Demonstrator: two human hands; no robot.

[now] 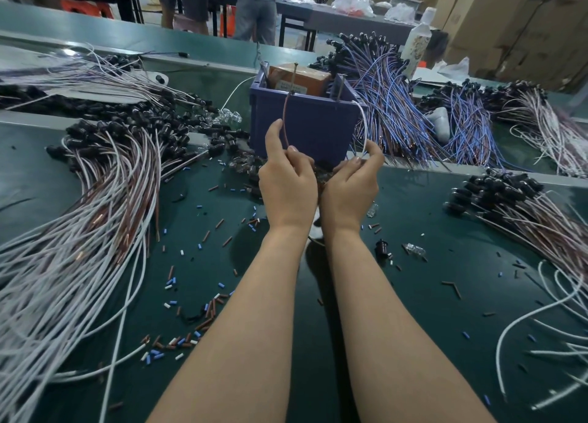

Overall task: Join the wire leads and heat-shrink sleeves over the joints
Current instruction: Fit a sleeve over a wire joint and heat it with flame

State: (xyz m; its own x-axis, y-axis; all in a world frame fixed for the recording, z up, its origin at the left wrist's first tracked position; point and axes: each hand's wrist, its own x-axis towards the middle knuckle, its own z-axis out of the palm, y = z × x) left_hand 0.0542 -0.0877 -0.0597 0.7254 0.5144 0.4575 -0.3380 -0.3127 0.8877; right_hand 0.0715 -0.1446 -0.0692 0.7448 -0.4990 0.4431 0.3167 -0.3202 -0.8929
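We see the left hand (288, 180) pinching a brown lead (284, 120) and the right hand (351, 184) a white lead (364, 129), close together above the worktop (413, 231) just near of the bin (318, 126), where we judge a slack pinch could let the hidden ends slip apart.

One left hands member (288, 184), one right (350, 187), one held brown lead (284, 120), one held white lead (366, 129), one blue bin (315, 126).

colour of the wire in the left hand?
Reddish-brown wire, pinched by the left hand; head view shows it best.
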